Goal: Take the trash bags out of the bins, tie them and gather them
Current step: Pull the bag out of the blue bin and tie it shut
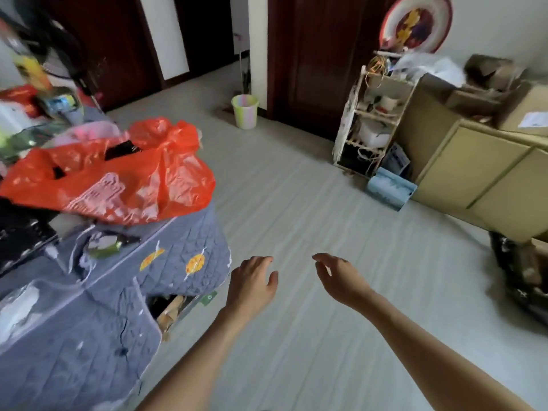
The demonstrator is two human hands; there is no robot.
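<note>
Both hands (252, 280) (338, 277) outstretched, fingers loose, empty.

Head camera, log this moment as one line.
left hand: empty, open | right hand: empty, open | pastel bin: by far door, untouched | red bag: on covered table

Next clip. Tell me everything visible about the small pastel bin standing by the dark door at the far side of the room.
The bin is a small round bucket that tapers toward its base, apparently plastic, with vertical pastel stripes of green, pink and lilac. It stands upright on the pale floor, near the foot of the dark wooden door and a white door frame. A light rim, possibly a liner folded over the edge, circles its mouth; the blur leaves that uncertain. Its contents cannot be seen. Neither hand is near it.
</note>
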